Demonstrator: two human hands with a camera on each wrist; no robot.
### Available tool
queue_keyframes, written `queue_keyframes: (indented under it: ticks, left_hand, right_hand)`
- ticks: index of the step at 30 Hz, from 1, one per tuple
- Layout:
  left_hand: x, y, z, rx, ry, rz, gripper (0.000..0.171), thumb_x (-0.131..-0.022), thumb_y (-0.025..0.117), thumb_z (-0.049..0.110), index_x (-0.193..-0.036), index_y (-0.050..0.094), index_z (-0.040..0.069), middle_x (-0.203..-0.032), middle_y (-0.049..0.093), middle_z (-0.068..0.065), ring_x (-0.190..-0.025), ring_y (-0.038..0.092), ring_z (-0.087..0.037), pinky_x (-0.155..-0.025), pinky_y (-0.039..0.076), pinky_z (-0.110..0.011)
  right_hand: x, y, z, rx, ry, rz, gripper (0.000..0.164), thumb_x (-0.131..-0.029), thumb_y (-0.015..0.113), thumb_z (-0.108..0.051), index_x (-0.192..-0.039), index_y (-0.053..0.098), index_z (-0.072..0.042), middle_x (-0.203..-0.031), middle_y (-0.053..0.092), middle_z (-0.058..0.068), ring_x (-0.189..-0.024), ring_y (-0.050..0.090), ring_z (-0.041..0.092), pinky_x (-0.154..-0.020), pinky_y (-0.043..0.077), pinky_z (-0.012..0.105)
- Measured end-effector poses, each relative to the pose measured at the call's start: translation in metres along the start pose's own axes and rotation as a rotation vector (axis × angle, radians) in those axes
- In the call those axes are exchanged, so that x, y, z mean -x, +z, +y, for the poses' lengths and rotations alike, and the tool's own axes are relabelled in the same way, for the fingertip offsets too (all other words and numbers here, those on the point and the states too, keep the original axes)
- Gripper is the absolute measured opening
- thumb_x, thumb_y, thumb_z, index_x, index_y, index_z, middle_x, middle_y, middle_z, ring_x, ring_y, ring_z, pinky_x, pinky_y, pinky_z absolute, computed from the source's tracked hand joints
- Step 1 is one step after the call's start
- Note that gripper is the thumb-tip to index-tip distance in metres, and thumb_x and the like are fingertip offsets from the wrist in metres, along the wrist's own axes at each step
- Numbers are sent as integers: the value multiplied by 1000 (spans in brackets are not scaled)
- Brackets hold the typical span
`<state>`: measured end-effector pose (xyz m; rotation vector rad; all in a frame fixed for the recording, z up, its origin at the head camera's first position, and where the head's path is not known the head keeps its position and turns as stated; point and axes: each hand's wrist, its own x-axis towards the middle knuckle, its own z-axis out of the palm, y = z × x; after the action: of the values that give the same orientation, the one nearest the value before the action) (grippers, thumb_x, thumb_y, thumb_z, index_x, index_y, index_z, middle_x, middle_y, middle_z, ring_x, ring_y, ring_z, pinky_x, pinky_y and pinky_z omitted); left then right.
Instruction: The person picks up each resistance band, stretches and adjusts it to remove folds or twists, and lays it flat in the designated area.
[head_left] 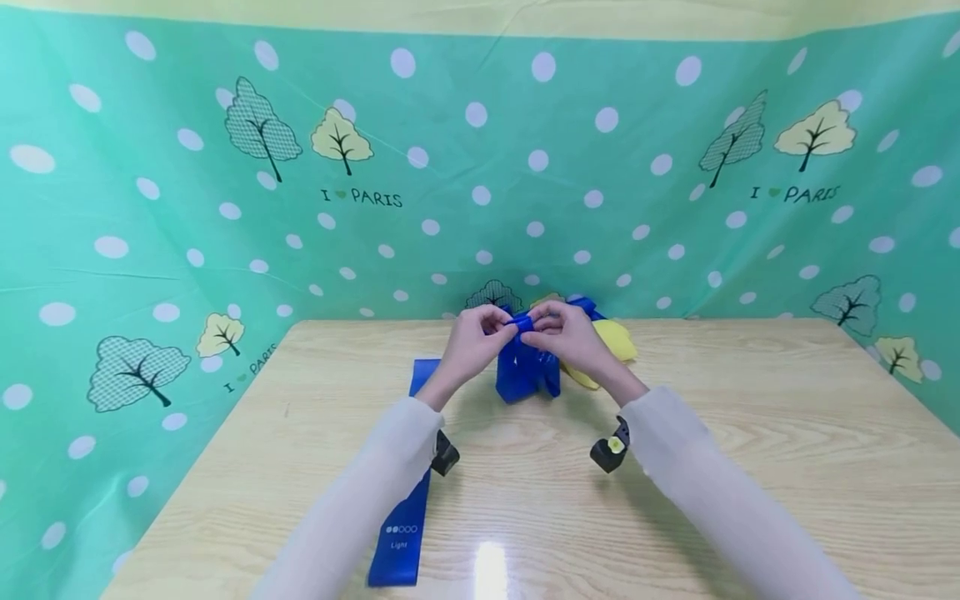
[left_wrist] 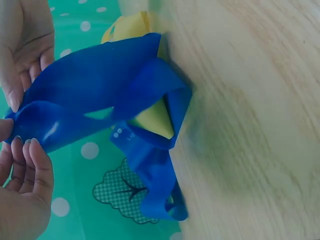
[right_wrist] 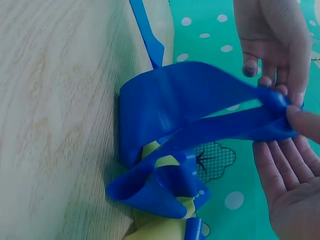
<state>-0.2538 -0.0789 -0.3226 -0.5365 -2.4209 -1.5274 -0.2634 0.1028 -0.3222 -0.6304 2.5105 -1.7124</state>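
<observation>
A long blue resistance band (head_left: 525, 371) hangs in folds from both hands, its lower part resting on the table near the back edge. My left hand (head_left: 474, 342) pinches its top between thumb and fingertips. Close beside it, my right hand (head_left: 572, 340) pinches the same gathered part. In the left wrist view the blue band (left_wrist: 90, 75) forms a loop raised off the table. A yellow band (head_left: 617, 340) lies behind and right of it, partly hidden by the right hand and blue folds. In the right wrist view, the yellow band (right_wrist: 160, 227) shows below the blue loop.
Flat on the table (head_left: 750, 467) at the left lies another blue band (head_left: 397, 558) printed "Light", partly covered by the left forearm. More blue band (head_left: 581, 307) lies behind the right hand. A green dotted cloth (head_left: 480, 150) hangs along the back and sides.
</observation>
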Motion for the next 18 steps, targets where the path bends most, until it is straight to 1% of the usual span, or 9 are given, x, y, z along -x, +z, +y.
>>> queue_keyframes:
  ticks: [4,9,12,14,16,18]
  left_hand:
    - [-1,-3,2,11,2,26,8,-88,64,8,-87,65,0,-76,58,-5,-71,52,-16,-63,42,-21]
    - [0,-2,3,23,-14,24,9,-88,64,11,-87,63,2,-77,57,-3,-74,53,-16,-66,43,-22]
    - [1,-1,2,25,-18,15,9,-88,64,11,-87,63,3,-76,57,-3,-74,52,-17,-66,44,-22]
    - [2,-1,2,26,-17,15,8,-88,64,11,-86,63,2,-76,57,-3,-73,52,-17,-67,44,-22]
    - [3,0,0,26,-19,15,8,-87,64,10,-86,63,2,-75,56,-3,-73,52,-16,-67,43,-23]
    - [4,0,0,28,-18,19,7,-87,64,9,-85,63,1,-75,56,-2,-72,52,-16,-67,43,-23]
  right_hand:
    - [-1,-3,7,49,26,-26,30,-87,68,-8,-111,58,6,-106,64,20,-93,64,21,-82,56,30]
    - [-3,-3,20,165,107,-49,30,-86,66,-3,-113,59,8,-111,64,24,-100,64,31,-87,55,37]
    - [-3,-3,26,210,169,-36,34,-86,66,-2,-117,59,8,-114,64,24,-103,63,33,-89,54,38]
    - [-3,-4,28,220,203,-30,36,-85,65,-1,-119,58,7,-116,63,24,-104,63,33,-90,53,39]
    - [-3,-3,30,221,225,-29,38,-85,66,-1,-121,57,7,-117,62,24,-106,62,34,-90,53,39]
    - [-2,-3,31,231,224,-37,39,-85,66,-1,-122,56,8,-119,61,25,-107,61,34,-91,53,39]
